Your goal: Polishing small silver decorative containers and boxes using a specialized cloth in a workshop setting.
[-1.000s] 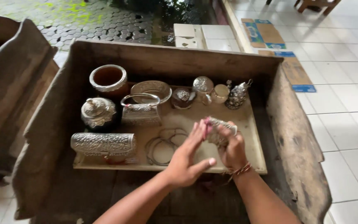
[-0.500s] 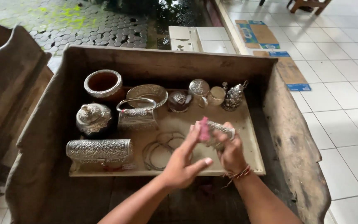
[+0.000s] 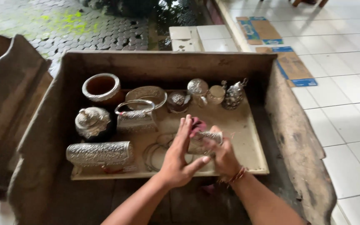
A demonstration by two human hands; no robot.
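Right hand (image 3: 223, 156) grips an embossed silver cylinder (image 3: 205, 139), fingers wrapped round it, long axis lying left-right above the tray (image 3: 251, 146). Left hand (image 3: 180, 160) w/ flat, extended fingers presses a pink cloth (image 3: 197, 124) against it. Beyond: embossed silver clutch (image 3: 99, 154), handled silver purse (image 3: 136, 116), lidded pot (image 3: 91, 121), round bowl (image 3: 101, 87), small teapot (image 3: 233, 95), all in a worn wooden trough (image 3: 296, 137).

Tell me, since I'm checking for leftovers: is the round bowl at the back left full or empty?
Empty, as far as shows: the bowl stands upright on the tray, its dark inside bare.
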